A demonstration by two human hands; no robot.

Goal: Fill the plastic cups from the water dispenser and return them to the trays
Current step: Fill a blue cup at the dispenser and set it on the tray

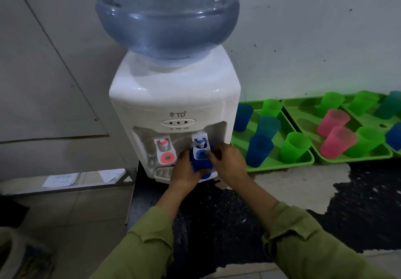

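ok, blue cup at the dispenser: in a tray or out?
Out. The left hand holds the blue cup under the blue tap, left of the green trays.

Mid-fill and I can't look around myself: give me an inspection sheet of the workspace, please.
Surface: dark speckled counter, its coating worn off in pale patches.
Job's things: water dispenser with bottle on top; blue cup under the blue tap; green trays to the right hold upright blue, green and pink cups, fill level not readable.
Clutter: papers on a low shelf at left.
Hands: left hand grips the blue cup; right hand has its fingers at the blue tap, grip unclear.
Cables: nothing seen.
Surroundings: white wall with dark specks; grey panel at left.
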